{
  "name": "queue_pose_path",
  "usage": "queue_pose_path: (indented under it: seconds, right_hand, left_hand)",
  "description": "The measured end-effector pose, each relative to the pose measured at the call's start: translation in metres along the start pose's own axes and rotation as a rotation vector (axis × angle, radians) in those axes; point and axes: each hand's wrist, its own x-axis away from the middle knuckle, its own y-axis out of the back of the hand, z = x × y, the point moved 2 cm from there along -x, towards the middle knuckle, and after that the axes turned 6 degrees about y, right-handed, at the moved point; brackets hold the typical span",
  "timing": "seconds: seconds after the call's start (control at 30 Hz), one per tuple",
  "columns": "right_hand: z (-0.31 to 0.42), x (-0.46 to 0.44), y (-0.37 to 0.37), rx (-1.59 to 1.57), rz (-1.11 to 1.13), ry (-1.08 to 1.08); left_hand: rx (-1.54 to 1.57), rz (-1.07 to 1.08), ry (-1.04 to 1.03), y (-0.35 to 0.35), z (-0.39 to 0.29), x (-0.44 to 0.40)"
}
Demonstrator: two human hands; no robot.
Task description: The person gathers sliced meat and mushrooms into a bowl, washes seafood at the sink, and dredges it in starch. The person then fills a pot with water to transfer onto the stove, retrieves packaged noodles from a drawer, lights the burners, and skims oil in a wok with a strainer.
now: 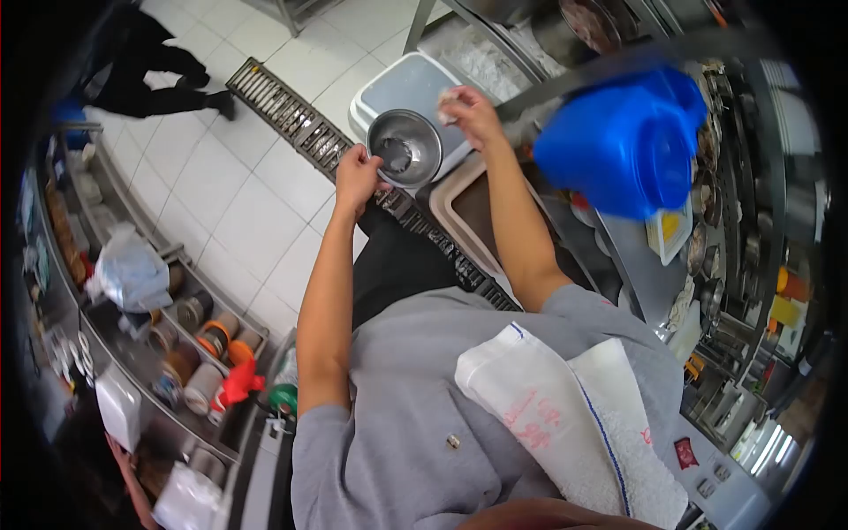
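My left hand (357, 179) grips the rim of a small stainless steel mixing bowl (427, 134). The bowl is tipped toward me, and a little liquid or shine shows at its bottom. To the right of the bowl, my right hand (475, 118) is raised with its fingers pinched on a small whitish piece (449, 107), whose kind I cannot make out. Below both hands is a white plastic tub with a pale grey lid (402, 84). A beige-rimmed bin (442, 210) sits just nearer to me, partly hidden by my right forearm.
A big blue plastic jug (609, 146) stands on the steel shelving at right. A metal drain grate (291, 110) crosses the tiled floor (225, 190). Another person's dark-trousered legs (146, 84) are at upper left. Jars and bags crowd the left counter (115, 340).
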Motion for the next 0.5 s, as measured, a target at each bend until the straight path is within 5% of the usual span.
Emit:
queue_pose_path:
  seconds: [0.07,0.17,0.27,0.37,0.43,0.5]
  right_hand:
    - [-0.007,-0.079,0.060,0.074,-0.356,-0.020]
    - [-0.038,-0.141,0.118,0.276,-0.549,-0.139]
    - [-0.057,-0.176,0.146,0.642,-0.635,-0.354]
    - [-0.109,-0.210,0.198,1.090,-0.610,-0.266]
    - [-0.104,-0.220,0.170,0.923,-0.575,-0.370]
    - [-0.115,-0.229,0.170,1.264,-0.471,-0.324]
  left_hand:
    - [0.026,0.016,0.004,0.012,-0.013,-0.058]
    - [0.061,0.026,0.071,0.031,-0.036,-0.078]
    - [0.083,-0.028,0.109,0.054,-0.050,-0.089]
    - [0.113,-0.127,0.147,0.086,-0.045,-0.094]
    - [0.095,-0.180,0.178,0.111,-0.037,-0.093]
    - [0.076,-0.218,0.220,0.129,-0.032,-0.092]
